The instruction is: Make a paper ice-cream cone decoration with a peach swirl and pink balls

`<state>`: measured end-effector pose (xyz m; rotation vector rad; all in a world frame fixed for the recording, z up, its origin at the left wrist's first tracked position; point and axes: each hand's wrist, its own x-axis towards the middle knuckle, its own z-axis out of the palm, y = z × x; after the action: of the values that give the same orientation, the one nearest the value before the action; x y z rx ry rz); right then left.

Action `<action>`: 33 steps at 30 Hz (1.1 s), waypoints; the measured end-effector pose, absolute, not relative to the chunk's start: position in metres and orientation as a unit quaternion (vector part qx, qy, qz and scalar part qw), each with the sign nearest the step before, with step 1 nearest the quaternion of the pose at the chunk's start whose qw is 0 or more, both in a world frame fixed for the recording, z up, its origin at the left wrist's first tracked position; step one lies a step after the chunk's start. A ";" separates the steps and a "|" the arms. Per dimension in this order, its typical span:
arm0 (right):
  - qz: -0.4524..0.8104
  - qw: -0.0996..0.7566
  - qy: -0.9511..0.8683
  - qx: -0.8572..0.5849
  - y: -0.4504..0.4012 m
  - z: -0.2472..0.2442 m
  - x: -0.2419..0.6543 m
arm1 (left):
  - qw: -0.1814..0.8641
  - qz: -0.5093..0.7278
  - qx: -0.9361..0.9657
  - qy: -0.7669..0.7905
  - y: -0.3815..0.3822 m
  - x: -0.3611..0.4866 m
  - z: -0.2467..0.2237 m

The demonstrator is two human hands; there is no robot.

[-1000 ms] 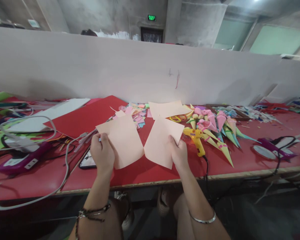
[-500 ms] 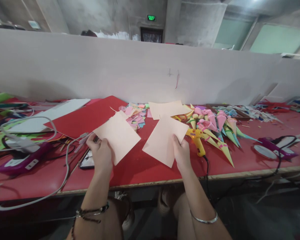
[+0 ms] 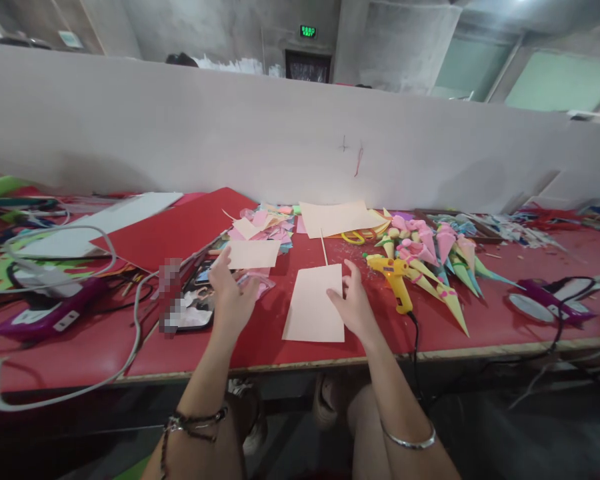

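My left hand (image 3: 233,290) is open, thumb and fingers apart, beside a small cream paper piece (image 3: 257,254) whose left edge is close to the fingertips. My right hand (image 3: 355,300) is open too. Its thumb rests over the right side of a larger cream paper sheet (image 3: 313,310), and its fingers curve upward just off that sheet's edge. The larger sheet appears to lie flat on the red tabletop (image 3: 265,337). A thin cream strip (image 3: 323,247) extends behind it. Left of my left hand lies a dark-framed phone (image 3: 195,319), partly blurred out.
A yellow glue gun (image 3: 396,283) with a black cord lies right of my right hand, near pastel paper cones (image 3: 447,293). Paper scraps (image 3: 267,227), another cream sheet (image 3: 335,219) and red card (image 3: 180,230) lie behind. Purple power strips (image 3: 45,310) sit at both sides.
Both hands held cream sheets up and apart. The left has come inward and let its piece go; the right sheet is now lower and more upright in view, with the right fingers opened.
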<state>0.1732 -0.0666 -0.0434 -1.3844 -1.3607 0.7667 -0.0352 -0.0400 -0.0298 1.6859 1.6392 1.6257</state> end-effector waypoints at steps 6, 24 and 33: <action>0.311 0.436 -0.632 -0.560 -0.074 -0.039 0.187 | 0.057 0.354 0.800 0.482 -0.054 -0.023 -0.023; -0.010 0.189 -0.892 -0.411 -0.115 -0.033 0.222 | 0.133 0.025 0.904 0.406 -0.078 -0.019 -0.027; 0.218 0.150 -0.888 -0.375 -0.089 -0.024 0.243 | 0.163 0.070 0.910 0.375 -0.070 -0.016 -0.021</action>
<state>0.2426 -0.0894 -0.0241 -1.0789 -2.5527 0.6258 -0.0157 -0.0701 -0.0208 2.5939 1.0704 0.2010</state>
